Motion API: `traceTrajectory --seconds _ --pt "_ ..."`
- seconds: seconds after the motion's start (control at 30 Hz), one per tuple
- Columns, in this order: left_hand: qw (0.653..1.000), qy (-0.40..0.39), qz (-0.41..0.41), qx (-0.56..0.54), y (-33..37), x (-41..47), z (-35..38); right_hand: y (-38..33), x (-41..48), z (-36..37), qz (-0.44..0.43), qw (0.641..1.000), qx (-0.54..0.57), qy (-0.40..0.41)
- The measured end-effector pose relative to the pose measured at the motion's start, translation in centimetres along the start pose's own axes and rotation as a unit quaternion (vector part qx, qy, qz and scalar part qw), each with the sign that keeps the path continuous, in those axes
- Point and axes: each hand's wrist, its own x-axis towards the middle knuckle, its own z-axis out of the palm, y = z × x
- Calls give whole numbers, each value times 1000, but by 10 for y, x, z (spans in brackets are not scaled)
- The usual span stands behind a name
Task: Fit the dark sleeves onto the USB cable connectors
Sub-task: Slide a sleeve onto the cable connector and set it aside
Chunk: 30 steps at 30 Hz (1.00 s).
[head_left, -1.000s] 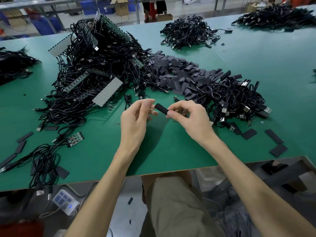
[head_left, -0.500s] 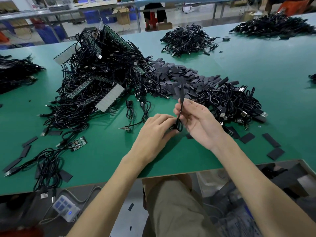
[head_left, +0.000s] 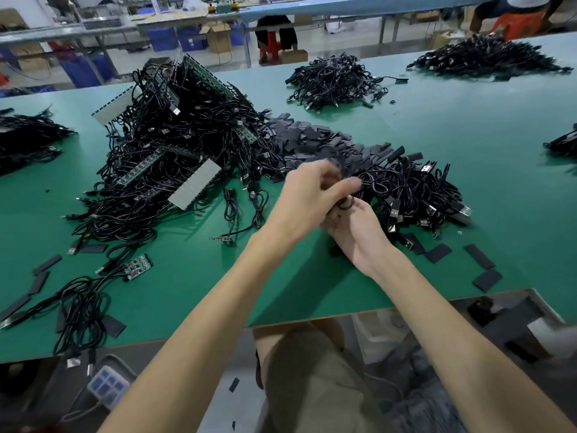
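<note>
Because these parts weigh almost nothing and the cable is limp, treat the job as one of control and not of force. The USB cable (head_left: 345,204) will flop and coil wherever you leave it free, so take it just behind the connector, where the moulded body is stiff. The dark sleeves (head_left: 312,142) look like thin, flattened tubes. They are soft enough to crush shut if you pinch them across the flat, so hold one by its edges to keep its mouth open.

Your left hand (head_left: 307,196) is raised over the bench (head_left: 187,276) with its fingers curled in and its thumb laid forward. Blur hides what, if anything, sits between them, so I cannot tell what it holds. Your right hand (head_left: 356,232) lies just beneath, palm up, with its fingertips tucked behind the left. A small loop of the cable shows where the two hands meet, touching both. Whether the right hand grips it or only cradles it cannot be told.

The sleeve pile lies just beyond your hands, well within reach. The heap of cables (head_left: 406,189) is just to their right. A few loose sleeves (head_left: 479,256) lie near the bench edge on your right.
</note>
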Motion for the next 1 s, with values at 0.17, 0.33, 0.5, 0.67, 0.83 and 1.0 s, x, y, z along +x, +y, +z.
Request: traceTrajectory --seconds 0.17,0.33,0.5,0.67,0.83,1.0 --pt "995 -59 -66 -47 34 34 39 1 -5 1 17 997 -74 4" --pt "999 3 -36 17 18 31 36 3 -4 -3 -6 998 -62 4" --pt "985 37 -38 162 -29 -1 -16 9 -1 -2 -8 996 -91 -11" --pt "917 -45 -218 332 -69 -40 -73 11 0 -5 -10 995 -95 -14" --pt "935 -106 -227 251 -87 -66 -107 11 -1 -5 -16 992 -121 -24" --pt "990 14 -136 44 -90 -72 -84 15 -3 -1 -52 980 -187 -46"
